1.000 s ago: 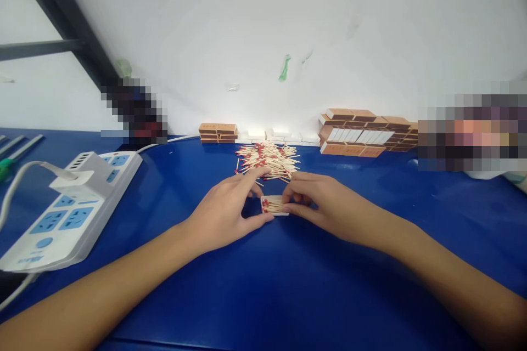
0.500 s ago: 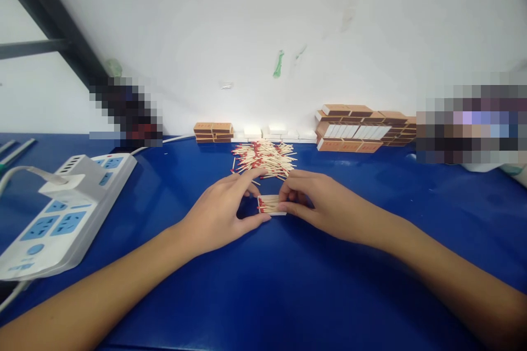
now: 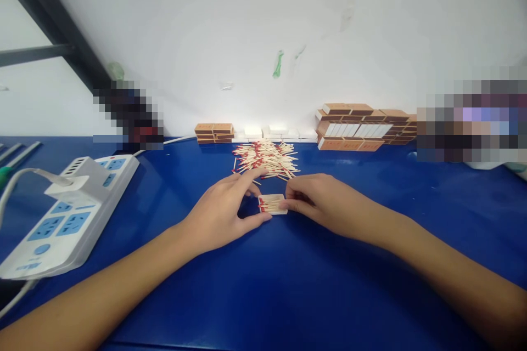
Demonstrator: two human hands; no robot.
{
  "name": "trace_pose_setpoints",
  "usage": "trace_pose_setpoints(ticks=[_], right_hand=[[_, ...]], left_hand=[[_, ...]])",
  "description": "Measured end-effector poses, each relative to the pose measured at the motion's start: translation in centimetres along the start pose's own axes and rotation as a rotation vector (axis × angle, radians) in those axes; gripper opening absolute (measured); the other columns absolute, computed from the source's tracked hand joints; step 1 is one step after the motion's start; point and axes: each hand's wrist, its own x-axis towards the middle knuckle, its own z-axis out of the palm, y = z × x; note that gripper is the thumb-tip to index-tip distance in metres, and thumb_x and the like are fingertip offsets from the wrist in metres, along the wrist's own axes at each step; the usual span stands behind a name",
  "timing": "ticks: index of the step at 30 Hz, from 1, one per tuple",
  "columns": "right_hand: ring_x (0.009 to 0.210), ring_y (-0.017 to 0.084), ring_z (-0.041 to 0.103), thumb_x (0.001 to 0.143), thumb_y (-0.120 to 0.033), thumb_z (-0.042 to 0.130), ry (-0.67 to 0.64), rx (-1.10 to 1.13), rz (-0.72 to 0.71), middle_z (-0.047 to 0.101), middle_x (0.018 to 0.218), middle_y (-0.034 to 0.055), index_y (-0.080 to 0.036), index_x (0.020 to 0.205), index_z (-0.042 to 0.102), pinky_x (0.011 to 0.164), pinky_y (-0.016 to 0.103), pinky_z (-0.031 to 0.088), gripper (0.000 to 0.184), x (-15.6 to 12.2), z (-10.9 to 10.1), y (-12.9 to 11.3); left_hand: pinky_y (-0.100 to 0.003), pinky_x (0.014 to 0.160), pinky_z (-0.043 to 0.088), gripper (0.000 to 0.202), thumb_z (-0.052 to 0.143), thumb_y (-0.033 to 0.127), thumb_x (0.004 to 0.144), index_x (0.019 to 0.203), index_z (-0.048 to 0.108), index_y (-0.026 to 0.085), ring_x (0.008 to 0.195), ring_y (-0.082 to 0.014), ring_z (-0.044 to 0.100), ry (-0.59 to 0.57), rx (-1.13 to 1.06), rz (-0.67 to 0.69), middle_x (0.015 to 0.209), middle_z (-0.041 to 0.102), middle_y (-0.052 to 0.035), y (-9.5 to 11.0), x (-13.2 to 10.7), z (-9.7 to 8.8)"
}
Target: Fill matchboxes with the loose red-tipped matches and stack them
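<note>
A small white matchbox tray (image 3: 279,212) lies on the blue table between my hands. Red-headed matches (image 3: 269,204) fill it side by side, heads to the left. My left hand (image 3: 220,208) curves round the tray's left end, thumb at the near edge and a fingertip at the far corner, with the index finger raised above. At the right end is my right hand (image 3: 315,194), fingers curled in and thumb tip over the matches' plain ends; whatever lies between those fingers is hidden. Just beyond spreads a loose heap of matches (image 3: 265,158).
Along the wall stand a small stack of matchboxes (image 3: 214,132), a row of white trays (image 3: 278,130) and a larger matchbox stack (image 3: 349,142). A white power strip (image 3: 86,230) with a plugged-in adapter sits left. Blurred patches cover items at both sides.
My right hand has drawn back slightly to the right, uncovering more of the tray's right end. My left hand keeps its place at the tray. The view has shifted a little.
</note>
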Motion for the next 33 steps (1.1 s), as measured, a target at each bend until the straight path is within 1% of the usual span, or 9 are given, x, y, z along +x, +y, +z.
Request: trace_pose_setpoints(ticks=[5, 10, 14, 19, 23, 25, 27, 30, 33], right_hand=[[0.072, 0.017, 0.058, 0.102, -0.030, 0.056, 0.001, -0.014, -0.031, 0.069, 0.083, 0.0031, -0.021, 0.084, 0.059, 0.062, 0.029, 0.035, 0.021, 0.0, 0.2, -0.2], [0.071, 0.016, 0.056, 0.101, -0.027, 0.058, 0.054, 0.009, -0.039, 0.067, 0.083, 0.0025, -0.021, 0.084, 0.058, 0.063, 0.029, 0.035, 0.018, 0.0, 0.2, -0.3], [0.070, 0.015, 0.057, 0.098, -0.026, 0.061, 0.076, 0.096, -0.026, 0.067, 0.080, 0.0008, -0.021, 0.088, 0.062, 0.064, 0.028, 0.037, 0.012, 0.0, 0.3, -0.6], [0.069, 0.015, 0.056, 0.100, -0.027, 0.060, 0.065, 0.121, -0.028, 0.067, 0.079, 0.0008, -0.021, 0.088, 0.067, 0.065, 0.028, 0.038, 0.015, 0.1, 0.5, -0.9], [0.069, 0.014, 0.055, 0.097, -0.026, 0.064, 0.129, 0.151, -0.023, 0.064, 0.076, -0.0006, -0.020, 0.088, 0.068, 0.064, 0.027, 0.038, 0.011, 0.0, 0.7, -1.2], [0.072, 0.014, 0.057, 0.096, -0.025, 0.066, 0.151, 0.196, -0.056, 0.063, 0.078, -0.0009, -0.021, 0.091, 0.069, 0.066, 0.027, 0.040, 0.007, 0.0, 0.8, -1.6], [0.075, 0.013, 0.058, 0.097, -0.026, 0.067, 0.143, 0.225, -0.083, 0.064, 0.081, -0.0003, -0.021, 0.093, 0.069, 0.068, 0.026, 0.042, 0.007, -0.1, 1.0, -1.9], [0.075, 0.013, 0.058, 0.099, -0.025, 0.064, 0.103, 0.228, -0.102, 0.066, 0.088, 0.0012, -0.020, 0.090, 0.067, 0.067, 0.026, 0.042, 0.011, -0.2, 1.1, -2.1], [0.074, 0.013, 0.058, 0.101, -0.026, 0.060, 0.093, 0.205, -0.131, 0.065, 0.093, 0.0030, -0.019, 0.090, 0.066, 0.067, 0.027, 0.043, 0.015, -0.2, 0.9, -2.0]], left_hand=[[-0.043, 0.097, 0.055, 0.074, 0.078, 0.038, 0.088, 0.151, 0.039, 0.028, 0.107, -0.0235, 0.069, 0.004, 0.009, 0.003, 0.110, 0.073, -0.0021, 0.0, 0.0, 0.0], [-0.042, 0.097, 0.055, 0.073, 0.079, 0.037, 0.088, 0.150, 0.041, 0.028, 0.107, -0.0232, 0.069, -0.007, 0.004, -0.010, 0.110, 0.073, -0.0019, 0.0, 0.1, -0.1], [-0.042, 0.098, 0.055, 0.073, 0.079, 0.036, 0.088, 0.150, 0.041, 0.028, 0.108, -0.0232, 0.069, -0.010, 0.004, 0.003, 0.111, 0.073, -0.0019, 0.0, 0.1, 0.0], [-0.043, 0.099, 0.055, 0.074, 0.079, 0.036, 0.088, 0.151, 0.040, 0.027, 0.108, -0.0234, 0.069, -0.005, 0.000, 0.017, 0.111, 0.073, -0.0021, 0.0, 0.1, 0.0], [-0.042, 0.100, 0.054, 0.073, 0.079, 0.034, 0.088, 0.150, 0.040, 0.028, 0.108, -0.0223, 0.069, -0.004, -0.015, 0.038, 0.110, 0.073, -0.0008, 0.2, 0.2, 0.0], [-0.041, 0.102, 0.053, 0.074, 0.079, 0.033, 0.088, 0.150, 0.040, 0.029, 0.109, -0.0211, 0.070, -0.010, -0.037, 0.057, 0.111, 0.073, -0.0002, 0.3, 0.2, 0.1], [-0.040, 0.103, 0.053, 0.073, 0.079, 0.034, 0.088, 0.151, 0.040, 0.028, 0.109, -0.0207, 0.070, -0.010, -0.039, 0.083, 0.112, 0.074, -0.0005, 0.3, 0.1, 0.1], [-0.042, 0.103, 0.053, 0.072, 0.078, 0.033, 0.089, 0.150, 0.040, 0.027, 0.110, -0.0220, 0.070, 0.004, -0.012, 0.111, 0.111, 0.074, -0.0016, 0.4, 0.0, 0.2], [-0.041, 0.103, 0.053, 0.072, 0.078, 0.033, 0.089, 0.150, 0.040, 0.027, 0.110, -0.0213, 0.070, 0.006, -0.013, 0.111, 0.112, 0.074, -0.0013, 0.4, 0.0, 0.2]])
